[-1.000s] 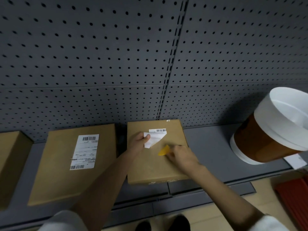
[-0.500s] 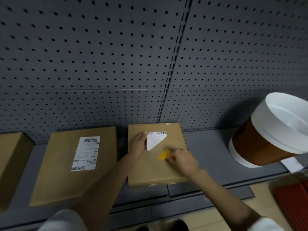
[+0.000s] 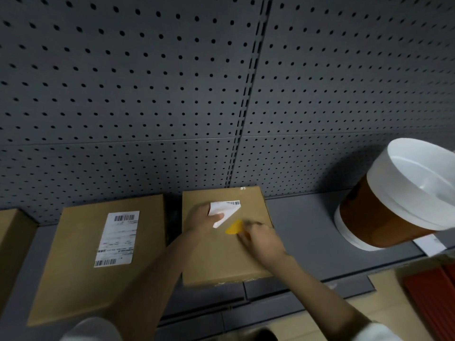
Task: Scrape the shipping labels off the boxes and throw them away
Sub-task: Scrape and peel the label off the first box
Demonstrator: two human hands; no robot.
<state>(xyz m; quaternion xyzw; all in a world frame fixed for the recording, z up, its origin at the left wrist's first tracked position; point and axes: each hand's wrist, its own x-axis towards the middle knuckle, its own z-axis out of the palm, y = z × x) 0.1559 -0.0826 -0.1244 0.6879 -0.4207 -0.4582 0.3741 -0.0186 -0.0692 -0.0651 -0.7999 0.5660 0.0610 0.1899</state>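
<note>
Left hand [image 3: 200,219]: on middle box, fingers pinched on the lifted flap of the peeling label
Peeling label [image 3: 225,209]: white, part folded back off the box top; barcode strip at its far edge still stuck flat
Right hand [image 3: 262,238]: closed around the yellow scraper, resting on the same box
Yellow scraper [image 3: 234,227]: blade tip on cardboard just under the lifted label edge; contact with the label itself can't be told
Middle box [image 3: 221,257]: brown cardboard, flat on the grey shelf [image 3: 302,230], back edge at the pegboard wall [image 3: 221,82]
Left box [image 3: 78,262]: beside middle box, small dark gap between; intact label [image 3: 117,238] flat on top, barcodes both ends
Far-left box [image 3: 9,239]: only a corner in view
Bucket [image 3: 403,193]: brown with white rim, on the shelf to the right, well apart from the boxes, open top, looks tilted
Red object [image 3: 433,299]: bottom right, below the shelf, unclear what
</note>
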